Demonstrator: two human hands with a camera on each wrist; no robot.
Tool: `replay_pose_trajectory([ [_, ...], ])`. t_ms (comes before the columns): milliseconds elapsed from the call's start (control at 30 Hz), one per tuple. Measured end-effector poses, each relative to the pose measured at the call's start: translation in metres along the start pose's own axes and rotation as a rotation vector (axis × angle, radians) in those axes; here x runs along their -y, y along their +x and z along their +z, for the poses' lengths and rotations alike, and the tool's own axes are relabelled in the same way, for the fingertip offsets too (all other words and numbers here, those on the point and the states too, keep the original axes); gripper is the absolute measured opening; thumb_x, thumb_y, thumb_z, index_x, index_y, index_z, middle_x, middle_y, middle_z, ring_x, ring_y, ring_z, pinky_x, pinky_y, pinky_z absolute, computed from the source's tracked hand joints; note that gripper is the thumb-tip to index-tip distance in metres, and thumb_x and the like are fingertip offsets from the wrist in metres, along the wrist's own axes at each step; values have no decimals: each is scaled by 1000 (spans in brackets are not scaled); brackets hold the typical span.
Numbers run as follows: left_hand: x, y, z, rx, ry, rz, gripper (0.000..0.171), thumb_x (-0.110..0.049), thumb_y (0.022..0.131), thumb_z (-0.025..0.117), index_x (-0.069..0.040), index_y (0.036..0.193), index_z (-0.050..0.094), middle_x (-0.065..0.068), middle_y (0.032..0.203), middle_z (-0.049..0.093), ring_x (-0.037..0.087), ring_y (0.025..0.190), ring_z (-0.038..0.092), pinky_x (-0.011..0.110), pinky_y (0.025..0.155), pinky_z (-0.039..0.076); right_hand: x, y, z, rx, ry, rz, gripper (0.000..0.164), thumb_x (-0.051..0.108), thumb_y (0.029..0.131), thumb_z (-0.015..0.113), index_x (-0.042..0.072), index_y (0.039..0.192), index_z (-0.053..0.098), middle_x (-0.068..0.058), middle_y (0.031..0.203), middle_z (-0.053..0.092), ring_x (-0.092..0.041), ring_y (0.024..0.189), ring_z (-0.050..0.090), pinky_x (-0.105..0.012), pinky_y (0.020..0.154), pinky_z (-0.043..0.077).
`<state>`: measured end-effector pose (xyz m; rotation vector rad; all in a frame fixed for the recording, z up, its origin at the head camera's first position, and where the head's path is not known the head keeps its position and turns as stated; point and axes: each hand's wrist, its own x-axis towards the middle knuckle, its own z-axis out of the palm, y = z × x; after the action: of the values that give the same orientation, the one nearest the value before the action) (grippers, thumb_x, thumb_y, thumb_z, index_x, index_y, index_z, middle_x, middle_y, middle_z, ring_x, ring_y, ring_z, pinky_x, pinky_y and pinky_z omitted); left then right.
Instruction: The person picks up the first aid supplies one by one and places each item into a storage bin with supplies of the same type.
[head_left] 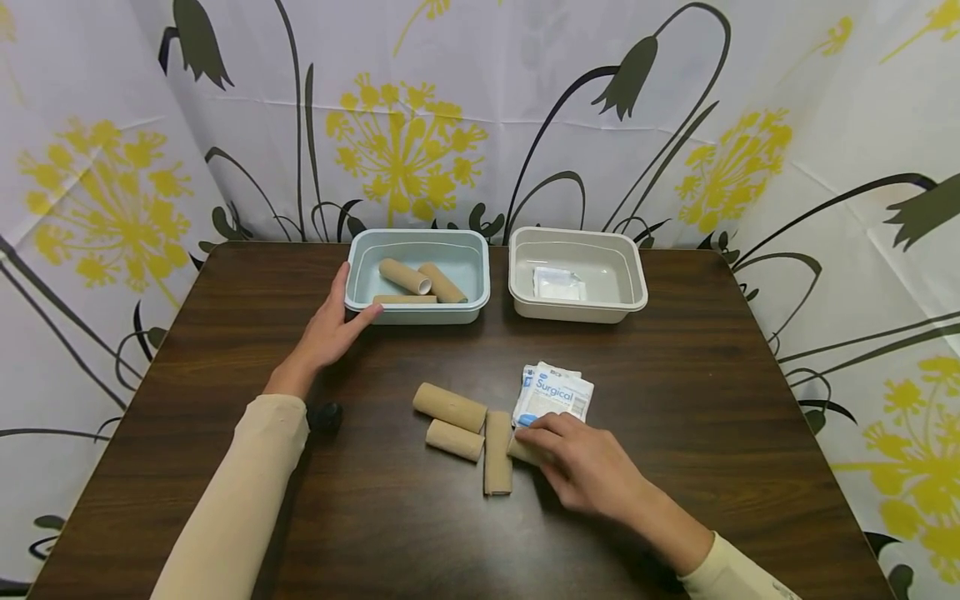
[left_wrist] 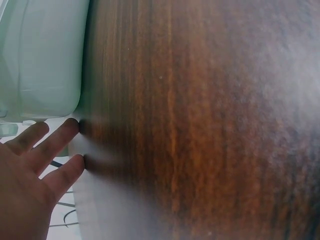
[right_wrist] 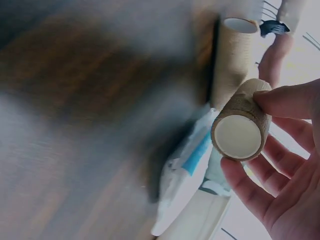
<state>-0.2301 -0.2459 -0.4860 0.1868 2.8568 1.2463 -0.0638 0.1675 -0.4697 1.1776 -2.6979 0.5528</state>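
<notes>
My right hand [head_left: 596, 471] pinches a short brown cardboard tube [right_wrist: 245, 107] between thumb and fingers; its pale end faces the right wrist camera. Just left of it, three more tubes lie on the table: an upright-lying one [head_left: 498, 454], a longer slanted one [head_left: 450, 407] and a shorter one [head_left: 454, 440]. Beyond the right fingers is a small pile of white and blue packets marked "Surgical" [head_left: 558, 392]. My left hand [head_left: 326, 333] is at the left front corner of the light blue bin [head_left: 423, 314], thumb by the rim, fingers extended along the side.
Inside the blue bin lie three cardboard tubes [head_left: 405, 276]. A beige bin [head_left: 577, 311] stands to its right with white packets [head_left: 558, 284] in it. Behind the dark wooden table [head_left: 360, 517] hangs a flower-patterned curtain [head_left: 465, 108]. A small black object [head_left: 326, 417] shows beside the left wrist.
</notes>
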Motion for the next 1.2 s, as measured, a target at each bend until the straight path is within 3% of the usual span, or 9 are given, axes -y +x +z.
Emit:
replay_pose_trajectory([
  [300, -2, 0, -1, 2, 1, 1, 93, -58, 95, 53, -34, 156, -12, 7, 164, 4, 37, 146, 16, 62, 111, 17, -3, 19, -10, -93, -3, -22, 46, 13, 76, 78, 21, 121, 68, 6, 116, 61, -10, 101, 61, -33, 64, 54],
  [533, -3, 1, -1, 5, 3, 4, 93, -58, 95, 53, -32, 157, -12, 8, 164, 5, 38, 146, 17, 62, 111, 17, -8, 42, -16, -116, 28, 1, 43, 13, 79, 76, 20, 120, 69, 5, 114, 61, -10, 92, 58, -33, 65, 52],
  [767, -1, 1, 0, 11, 4, -11, 93, -59, 94, 53, -34, 156, -13, 8, 164, 3, 39, 146, 16, 63, 110, 17, -18, 71, -15, -105, 104, 67, 43, 12, 81, 75, 18, 123, 68, 6, 115, 62, -7, 80, 54, -27, 61, 46],
  [1067, 1, 1, 0, 9, -3, -15, 93, -61, 94, 52, -37, 155, -14, 8, 164, 4, 40, 145, 16, 65, 109, 17, -32, 114, -12, -141, 170, 154, 40, 12, 83, 75, 16, 123, 68, 2, 109, 63, -14, 89, 60, -32, 68, 49],
  [1200, 0, 1, 0, 8, -2, -13, 94, -60, 94, 53, -36, 155, -13, 8, 164, 4, 40, 145, 16, 65, 109, 17, -37, 137, -10, -182, 259, 231, 38, 15, 84, 77, 13, 121, 69, 0, 109, 66, -15, 91, 62, -34, 73, 50],
])
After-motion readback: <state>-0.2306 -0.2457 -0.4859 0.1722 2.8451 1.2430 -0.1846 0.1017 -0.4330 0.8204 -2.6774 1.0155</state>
